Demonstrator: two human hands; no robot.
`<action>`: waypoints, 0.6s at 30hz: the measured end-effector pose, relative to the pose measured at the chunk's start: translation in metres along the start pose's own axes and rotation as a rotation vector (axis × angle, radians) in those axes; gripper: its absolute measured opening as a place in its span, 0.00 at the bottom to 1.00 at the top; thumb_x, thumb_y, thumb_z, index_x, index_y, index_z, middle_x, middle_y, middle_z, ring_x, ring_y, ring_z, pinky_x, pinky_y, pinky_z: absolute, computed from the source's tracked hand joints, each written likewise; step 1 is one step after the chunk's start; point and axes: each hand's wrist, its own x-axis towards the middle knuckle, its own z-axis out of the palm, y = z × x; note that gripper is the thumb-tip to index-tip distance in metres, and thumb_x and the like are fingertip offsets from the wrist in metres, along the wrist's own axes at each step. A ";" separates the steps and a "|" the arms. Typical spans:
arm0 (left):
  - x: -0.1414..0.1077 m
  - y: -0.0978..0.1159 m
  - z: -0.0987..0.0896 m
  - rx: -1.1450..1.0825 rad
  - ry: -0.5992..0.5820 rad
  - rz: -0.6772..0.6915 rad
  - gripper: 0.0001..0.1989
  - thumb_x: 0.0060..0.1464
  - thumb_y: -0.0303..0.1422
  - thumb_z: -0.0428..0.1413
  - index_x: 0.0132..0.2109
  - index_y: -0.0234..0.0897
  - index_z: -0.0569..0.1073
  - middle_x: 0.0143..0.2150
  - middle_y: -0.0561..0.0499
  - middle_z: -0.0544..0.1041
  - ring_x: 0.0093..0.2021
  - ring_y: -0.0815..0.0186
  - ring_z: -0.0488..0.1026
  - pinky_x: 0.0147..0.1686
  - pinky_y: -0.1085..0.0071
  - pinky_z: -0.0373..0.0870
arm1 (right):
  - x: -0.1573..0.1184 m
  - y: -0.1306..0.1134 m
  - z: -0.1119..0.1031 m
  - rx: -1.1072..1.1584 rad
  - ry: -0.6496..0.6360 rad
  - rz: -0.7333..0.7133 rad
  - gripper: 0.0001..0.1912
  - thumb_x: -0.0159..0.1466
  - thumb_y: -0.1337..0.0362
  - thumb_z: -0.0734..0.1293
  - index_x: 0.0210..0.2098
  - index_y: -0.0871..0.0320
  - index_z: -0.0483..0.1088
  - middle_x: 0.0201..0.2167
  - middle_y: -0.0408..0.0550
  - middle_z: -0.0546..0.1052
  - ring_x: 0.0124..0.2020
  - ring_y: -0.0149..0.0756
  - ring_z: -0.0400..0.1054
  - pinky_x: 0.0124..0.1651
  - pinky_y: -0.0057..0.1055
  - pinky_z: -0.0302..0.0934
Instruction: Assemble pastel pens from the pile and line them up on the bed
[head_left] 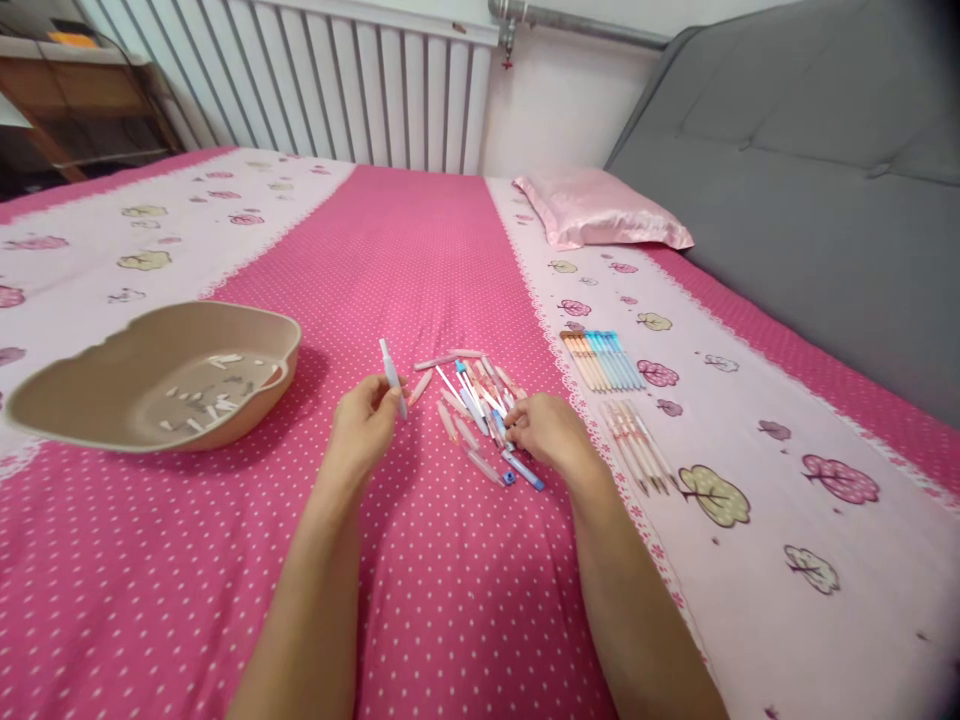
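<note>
Between the thumb and fingers of my left hand [365, 420] is a pale, translucent pen barrel [393, 376], held nearly upright with a white tip on top. My right hand [550, 430] is at the right side of a loose pile of pen parts [480, 405], its fingers curled down onto the pieces. Whatever those fingertips pinch is hidden. Pink and clear barrels, white refills and blue parts make up the pile. A blue-ended piece [523, 470] and a small blue cap [509, 478] lie just below my right hand.
To the left stands a beige basin [150, 365] with small white and grey pieces inside. Right of the pile lie a row of orange and blue pens [602, 360] and a group of pale pens [636, 447]. A pink pillow [600, 208] lies by the grey headboard [780, 150].
</note>
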 end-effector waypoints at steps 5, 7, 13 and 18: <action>0.000 0.000 0.002 0.010 -0.009 -0.004 0.14 0.49 0.39 0.50 0.37 0.33 0.72 0.31 0.48 0.75 0.32 0.62 0.71 0.34 0.66 0.64 | -0.007 0.003 -0.016 -0.041 -0.113 0.024 0.01 0.50 0.67 0.71 0.24 0.55 0.76 0.27 0.44 0.79 0.31 0.35 0.72 0.27 0.27 0.54; 0.000 0.001 0.002 0.008 -0.022 -0.005 0.14 0.49 0.39 0.50 0.37 0.33 0.72 0.31 0.48 0.75 0.31 0.63 0.70 0.34 0.66 0.64 | -0.010 0.001 -0.018 -0.095 -0.187 0.019 0.03 0.48 0.65 0.73 0.23 0.55 0.75 0.27 0.45 0.79 0.31 0.37 0.72 0.27 0.28 0.54; -0.001 0.001 0.001 0.013 -0.036 0.000 0.15 0.51 0.39 0.50 0.38 0.33 0.73 0.33 0.48 0.75 0.32 0.63 0.71 0.34 0.66 0.64 | -0.012 -0.011 -0.011 -0.276 -0.263 -0.045 0.06 0.46 0.71 0.71 0.25 0.57 0.73 0.28 0.50 0.78 0.31 0.41 0.72 0.26 0.29 0.53; -0.002 0.001 0.002 -0.004 -0.043 0.005 0.14 0.51 0.39 0.51 0.38 0.33 0.73 0.34 0.47 0.76 0.33 0.62 0.71 0.35 0.66 0.64 | -0.014 0.000 -0.016 -0.185 -0.240 -0.080 0.07 0.47 0.73 0.69 0.25 0.56 0.71 0.28 0.47 0.77 0.30 0.39 0.70 0.26 0.28 0.51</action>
